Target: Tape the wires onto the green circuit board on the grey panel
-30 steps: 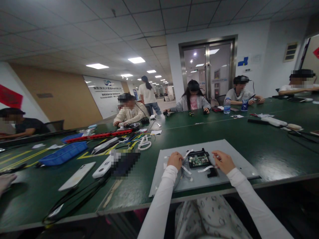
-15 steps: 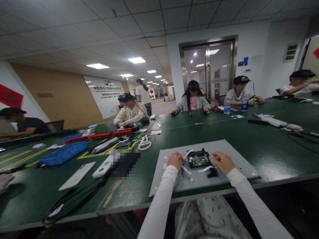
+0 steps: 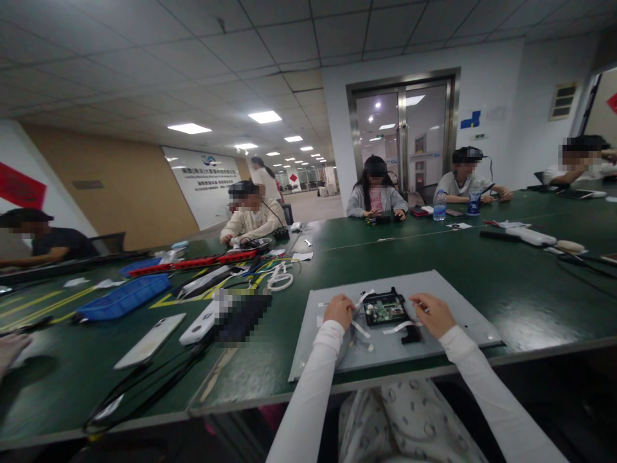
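A grey flat panel (image 3: pixel 463 328) lies on the table before me, with a green circuit board (image 3: pixel 387 310) in a black frame on its middle. My left hand (image 3: pixel 339 311) is at the board's left side, its fingers closed on a white flat cable (image 3: pixel 364 298). At the right of the board my right hand (image 3: pixel 435 315) has thumb and fingers pinched together; whatever is between them is too small to make out. A white strip (image 3: pixel 396 327) and a black piece (image 3: pixel 411 334) lie on the panel between the hands, near its front edge.
Left of the panel are a white phone (image 3: pixel 150 341), a white power bank-like device (image 3: pixel 200 325), black cables (image 3: pixel 164 370), a blue tray (image 3: pixel 124 297) and a white cable coil (image 3: pixel 280 278). Several people sit around the green table (image 3: pixel 347 251). A bottle (image 3: pixel 439 206) stands far off.
My hands and the board hold almost still. Across the table, a seated person has drawn their hands together around a dark object. The standing person behind has shifted left.
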{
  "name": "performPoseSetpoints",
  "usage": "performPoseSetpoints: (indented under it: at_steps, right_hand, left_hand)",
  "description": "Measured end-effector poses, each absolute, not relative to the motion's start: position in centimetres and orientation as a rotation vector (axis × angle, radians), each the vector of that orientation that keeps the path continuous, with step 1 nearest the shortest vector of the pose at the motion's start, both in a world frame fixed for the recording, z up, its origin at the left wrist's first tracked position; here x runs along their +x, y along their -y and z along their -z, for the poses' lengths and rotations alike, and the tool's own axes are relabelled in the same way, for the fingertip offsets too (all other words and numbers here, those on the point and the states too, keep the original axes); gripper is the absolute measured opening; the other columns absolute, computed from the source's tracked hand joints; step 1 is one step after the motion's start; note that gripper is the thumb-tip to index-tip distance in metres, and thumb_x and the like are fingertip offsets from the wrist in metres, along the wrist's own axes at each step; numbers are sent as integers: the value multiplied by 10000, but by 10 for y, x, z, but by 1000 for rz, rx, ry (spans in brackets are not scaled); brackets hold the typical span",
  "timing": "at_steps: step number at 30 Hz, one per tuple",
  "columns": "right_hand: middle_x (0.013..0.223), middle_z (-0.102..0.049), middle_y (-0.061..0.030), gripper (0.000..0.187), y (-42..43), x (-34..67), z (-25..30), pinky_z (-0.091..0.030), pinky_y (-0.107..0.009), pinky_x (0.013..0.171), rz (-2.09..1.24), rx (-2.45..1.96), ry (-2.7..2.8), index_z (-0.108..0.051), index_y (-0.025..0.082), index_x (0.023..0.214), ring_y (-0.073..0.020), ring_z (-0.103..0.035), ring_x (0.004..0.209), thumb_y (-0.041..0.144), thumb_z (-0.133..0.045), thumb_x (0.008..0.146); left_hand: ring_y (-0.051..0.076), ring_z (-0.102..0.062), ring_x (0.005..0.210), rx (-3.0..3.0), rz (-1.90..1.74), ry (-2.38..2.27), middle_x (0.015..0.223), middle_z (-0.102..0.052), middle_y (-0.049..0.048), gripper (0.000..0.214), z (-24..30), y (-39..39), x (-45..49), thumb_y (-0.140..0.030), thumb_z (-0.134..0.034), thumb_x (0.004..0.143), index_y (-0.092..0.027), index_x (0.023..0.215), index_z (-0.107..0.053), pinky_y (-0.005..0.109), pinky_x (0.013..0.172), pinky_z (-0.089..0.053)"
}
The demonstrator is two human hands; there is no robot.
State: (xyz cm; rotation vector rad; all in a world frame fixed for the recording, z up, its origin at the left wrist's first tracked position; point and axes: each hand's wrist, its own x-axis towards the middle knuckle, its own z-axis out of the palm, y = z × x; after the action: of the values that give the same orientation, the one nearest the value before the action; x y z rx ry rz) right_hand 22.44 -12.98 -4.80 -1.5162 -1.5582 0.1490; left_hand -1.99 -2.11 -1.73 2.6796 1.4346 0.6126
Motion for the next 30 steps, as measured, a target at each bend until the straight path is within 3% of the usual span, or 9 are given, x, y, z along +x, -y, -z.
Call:
performPoseSetpoints:
  at_steps: [22, 26, 30]
  right_hand:
    - [808, -589, -36, 270, 128, 227, 51, -447, -247, 623, -109, -1532, 1574, -579, 171, 857, -136, -542, 707, 213, -356, 710]
    - [809, -587, -37, 264, 129, 225, 49, -447, -240, 594, -120, -1504, 1563, -574, 171, 858, -128, -542, 669, 209, -356, 715]
    - [805, -584, -37, 253, 130, 224, 46, -446, -240, 594, -121, -1499, 1555, -572, 172, 850, -126, -540, 663, 200, -358, 717]
  left_hand:
    - [154, -488, 875, 2716, -661, -1413, 848, -573, 44, 236, 3, 27, -21, -42, -440, 677, -161, 665, -643, 269, 816, -366]
    - [163, -473, 924, 2766, -754, -1291, 913, -572, 41, 256, -13, 59, -15, -39, -421, 680, -170, 751, -628, 305, 842, -354]
    - [147, -483, 928, 2834, -706, -842, 947, -590, 7, 338, -15, 114, 0, -35, -404, 679, -203, 915, -578, 314, 868, -344]
